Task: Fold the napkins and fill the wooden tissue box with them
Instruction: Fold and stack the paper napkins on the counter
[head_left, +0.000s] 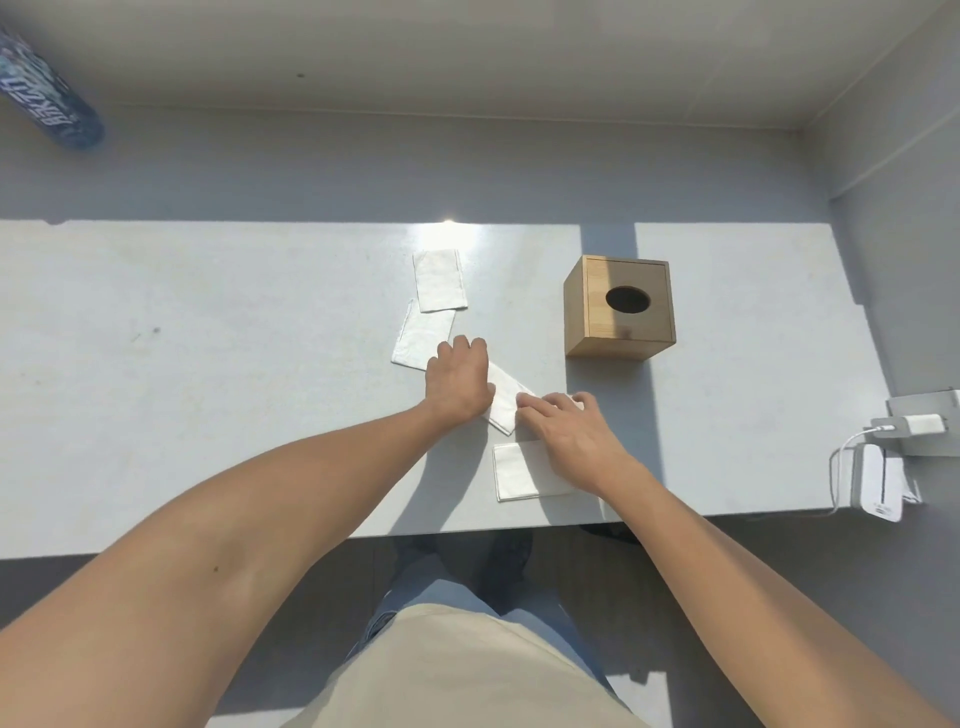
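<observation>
Folded white cloth napkin (505, 402): lies flat on the pale grey surface (208, 364), long axis running far-left to near-right.
Left hand (458, 382): fingers spread, pressing flat on its far end.
Right hand (566, 431): open, fingertips on its near end.
Square wooden tissue box (621, 306): far right, round hole facing up.
Hidden: napkin's middle edges under both hands; the near napkin (519, 473) is partly covered by the right wrist.

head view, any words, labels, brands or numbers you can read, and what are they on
Cylinder at top left: white lettering on a blue pattern, too blurred and tilted to read.
White device at the table's right edge: a small mark near its bottom, too small to read.
Wooden tissue box and napkins: no text.
</observation>
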